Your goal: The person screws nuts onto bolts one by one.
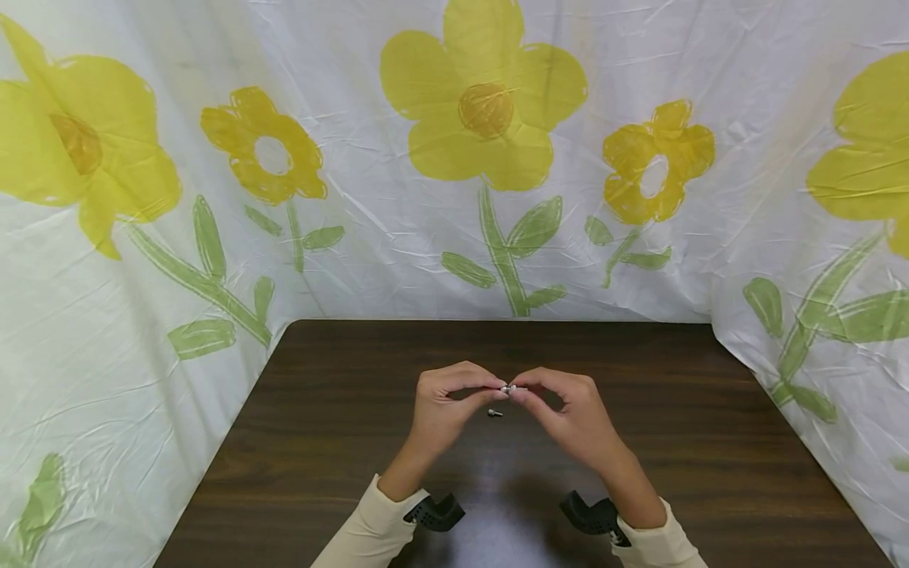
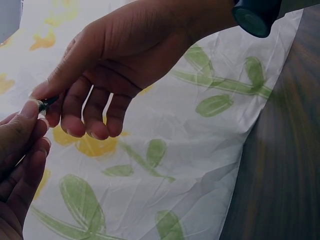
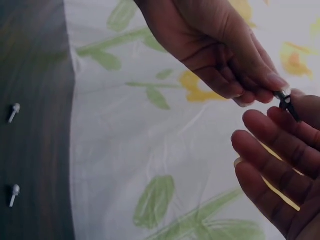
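Both hands come together over the middle of the table around a small metal bolt [image 1: 507, 388]. My left hand [image 1: 442, 402] pinches one end of it between thumb and forefinger, while my right hand [image 1: 578, 414] pinches the other. In the right wrist view, the bolt [image 3: 288, 104] shows a silvery part at the left hand's fingertips and a dark part by the right thumb. Fingertips cover much of it in the left wrist view too. Another small bolt [image 1: 495, 413] lies on the table just below the hands. Two loose bolts show in the right wrist view, one bolt [image 3: 15, 112] above the other.
The dark wood-grain table [image 1: 341, 442] fills the lower part of the head view. A white curtain [image 1: 369, 260] printed with yellow flowers hangs behind it and along both sides. Each forearm wears a black wrist device, such as the left wrist device [image 1: 436, 513].
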A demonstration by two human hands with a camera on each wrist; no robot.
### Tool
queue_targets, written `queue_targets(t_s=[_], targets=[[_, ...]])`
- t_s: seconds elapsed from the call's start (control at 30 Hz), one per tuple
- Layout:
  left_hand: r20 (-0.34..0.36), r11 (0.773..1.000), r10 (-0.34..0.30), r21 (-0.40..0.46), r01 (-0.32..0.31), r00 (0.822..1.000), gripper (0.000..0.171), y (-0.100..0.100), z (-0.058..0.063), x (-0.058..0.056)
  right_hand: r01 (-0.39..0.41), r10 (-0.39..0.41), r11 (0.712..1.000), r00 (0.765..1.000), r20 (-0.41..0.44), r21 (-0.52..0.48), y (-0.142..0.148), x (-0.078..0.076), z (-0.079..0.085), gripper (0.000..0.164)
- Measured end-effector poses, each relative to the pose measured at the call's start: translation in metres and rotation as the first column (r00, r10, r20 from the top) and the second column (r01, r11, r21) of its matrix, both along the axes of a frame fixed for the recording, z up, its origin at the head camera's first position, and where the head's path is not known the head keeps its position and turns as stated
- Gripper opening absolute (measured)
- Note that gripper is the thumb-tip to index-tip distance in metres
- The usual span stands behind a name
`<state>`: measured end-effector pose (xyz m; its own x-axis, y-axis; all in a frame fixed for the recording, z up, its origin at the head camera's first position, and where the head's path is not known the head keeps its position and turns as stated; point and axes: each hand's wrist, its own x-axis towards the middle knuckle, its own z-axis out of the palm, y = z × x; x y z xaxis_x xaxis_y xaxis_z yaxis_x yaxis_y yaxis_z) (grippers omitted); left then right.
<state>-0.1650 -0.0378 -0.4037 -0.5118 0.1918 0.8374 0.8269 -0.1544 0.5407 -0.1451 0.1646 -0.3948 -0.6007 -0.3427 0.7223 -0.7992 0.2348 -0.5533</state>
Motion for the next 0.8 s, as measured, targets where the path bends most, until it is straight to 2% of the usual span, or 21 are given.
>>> queue_targets(t_s=[0.2,0.43,0.6,0.8], targets=[[-0.001,1.000,-0.011,0.001,0.011,1.000,0.022,0.001,0.014,0.009,0.010,-0.010,1.000,0.999,0.046,0.008,-0.002,0.001,-0.002,0.024],[0.012,1.000,-0.014,-0.003,0.014,1.000,0.021,0.002,0.015,0.011,0.041,-0.042,0.999,0.997,0.072,0.012,-0.002,0.002,-0.001,0.034],[0.018,1.000,0.005,0.007,-0.005,1.000,0.021,0.001,0.016,0.010,0.019,-0.018,0.999,0.999,0.032,-0.030,0.002,0.002,0.001,0.023],[0.011,1.000,0.012,0.006,-0.012,1.000,0.021,-0.001,0.017,0.010,-0.042,0.040,0.998,0.998,-0.051,-0.046,0.004,-0.001,0.002,0.039]])
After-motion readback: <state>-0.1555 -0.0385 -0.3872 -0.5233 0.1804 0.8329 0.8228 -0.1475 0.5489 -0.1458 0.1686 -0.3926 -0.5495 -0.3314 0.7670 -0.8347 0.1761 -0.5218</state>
